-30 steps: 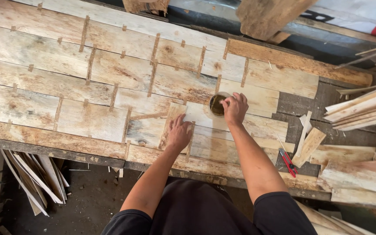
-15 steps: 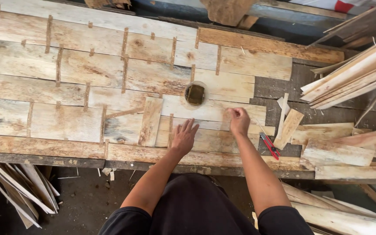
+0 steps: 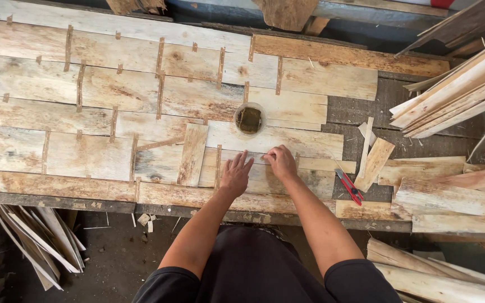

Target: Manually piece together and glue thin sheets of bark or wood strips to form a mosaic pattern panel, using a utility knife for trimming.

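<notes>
My left hand point(image 3: 236, 175) lies flat with fingers spread on pale wood veneer sheets point(image 3: 141, 101) joined by brown paper tape strips on a workbench. My right hand point(image 3: 280, 162) rests beside it, fingers curled and pressing down on a seam near the bench's front edge; whether it pinches a tape piece I cannot tell. A small round cup point(image 3: 249, 119) holding a dark wet sponge stands just beyond both hands. A loose short veneer piece point(image 3: 192, 154) lies left of my left hand.
A red utility knife point(image 3: 349, 187) lies right of my right hand. Loose veneer offcuts point(image 3: 375, 163) and stacked strips point(image 3: 461, 90) fill the right side. More strips lean below the bench at lower left point(image 3: 35, 241) and lower right point(image 3: 439, 275).
My right hand drew back from the cup to the seam near the front edge. My left hand stayed flat on the veneer. The camera view shifted rightward.
</notes>
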